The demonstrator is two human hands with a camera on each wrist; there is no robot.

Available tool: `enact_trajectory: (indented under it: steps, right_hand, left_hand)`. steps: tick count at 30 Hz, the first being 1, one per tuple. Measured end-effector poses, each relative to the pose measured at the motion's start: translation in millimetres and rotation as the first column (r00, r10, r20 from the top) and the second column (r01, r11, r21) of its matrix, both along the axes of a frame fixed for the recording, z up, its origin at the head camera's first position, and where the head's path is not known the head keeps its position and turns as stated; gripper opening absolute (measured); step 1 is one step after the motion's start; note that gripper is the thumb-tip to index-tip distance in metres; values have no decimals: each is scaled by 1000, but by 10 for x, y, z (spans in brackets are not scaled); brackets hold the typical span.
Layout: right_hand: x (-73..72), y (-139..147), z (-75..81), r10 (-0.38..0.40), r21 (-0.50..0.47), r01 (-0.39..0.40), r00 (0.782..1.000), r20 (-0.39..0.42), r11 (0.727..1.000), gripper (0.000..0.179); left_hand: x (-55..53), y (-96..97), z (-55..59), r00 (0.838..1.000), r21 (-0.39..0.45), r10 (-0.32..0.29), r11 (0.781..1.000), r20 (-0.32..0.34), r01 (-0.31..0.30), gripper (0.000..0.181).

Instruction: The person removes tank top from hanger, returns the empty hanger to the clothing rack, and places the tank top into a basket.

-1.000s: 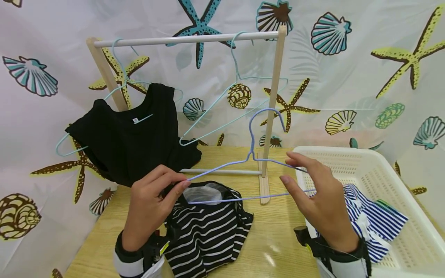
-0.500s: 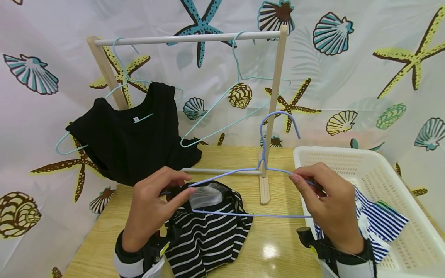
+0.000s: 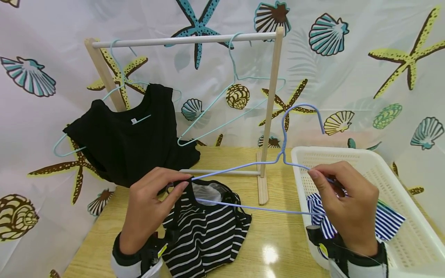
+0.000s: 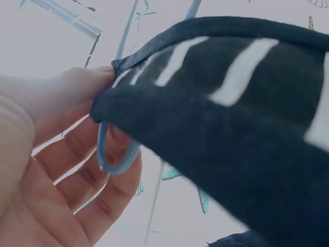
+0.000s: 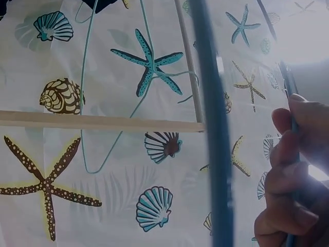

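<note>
My left hand (image 3: pixel 153 208) pinches the left end of a blue wire hanger (image 3: pixel 284 143) together with a strap of a black-and-white striped top (image 3: pixel 212 239). In the left wrist view the hanger's rounded end (image 4: pixel 119 169) pokes out past the strap (image 4: pixel 169 105), close to the thumb. Most of the top lies on the table, its neck opening towards the rack. My right hand (image 3: pixel 351 208) grips the hanger's right arm, with the hook pointing up. In the right wrist view its fingers (image 5: pixel 288 218) curl round the wire, and the hanger's lower bar (image 5: pixel 213 128) passes blurred in front.
Behind stands a wooden rack (image 3: pixel 194 39) holding a black sleeveless shirt (image 3: pixel 128 143) on one teal hanger and a bare teal hanger (image 3: pixel 234 69). A white basket (image 3: pixel 333 150) on the right contains blue-and-white striped clothing (image 3: pixel 387 224). A shell-patterned curtain hangs behind the table.
My right hand closed on the hanger's right arm, and the hanger shifted to the right. The striped top's strap is now raised at its left end, in my left hand.
</note>
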State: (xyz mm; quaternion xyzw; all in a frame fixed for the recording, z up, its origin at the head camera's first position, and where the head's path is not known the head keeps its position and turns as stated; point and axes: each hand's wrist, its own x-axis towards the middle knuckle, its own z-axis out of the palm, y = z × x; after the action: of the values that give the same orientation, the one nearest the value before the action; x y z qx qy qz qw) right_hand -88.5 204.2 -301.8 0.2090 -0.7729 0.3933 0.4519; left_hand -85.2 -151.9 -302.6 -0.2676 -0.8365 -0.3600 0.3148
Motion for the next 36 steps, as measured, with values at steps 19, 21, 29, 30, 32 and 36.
enact_trajectory:
  steps: [19, 21, 29, 30, 32, 36]
  right_hand:
    - [92, 191, 92, -57, -135, 55, 998, -12, 989, 8]
    - [91, 216, 94, -65, -154, 63, 998, -10, 986, 9]
    - [75, 263, 68, -79, -170, 76, 997, -6, 983, 10]
    - [74, 262, 67, -75, -173, 72, 997, -9, 982, 10]
    - [75, 257, 68, -72, -176, 68, 997, -13, 982, 10]
    - [79, 238, 84, -56, -189, 51, 998, -20, 981, 11]
  left_hand:
    - [-12, -150, -17, 983, 14, 169, 986, -69, -168, 21]
    - [-19, -171, -23, 978, 8, 193, 981, -73, -193, 20]
    - [-53, -183, -46, 965, -89, 250, 963, -75, -256, 16]
    - [-57, -181, -50, 965, -96, 253, 961, -69, -259, 16]
    - [-65, -175, -55, 965, -112, 259, 958, -47, -263, 15]
    - [-83, -139, -74, 969, -137, 245, 961, 14, -241, 13]
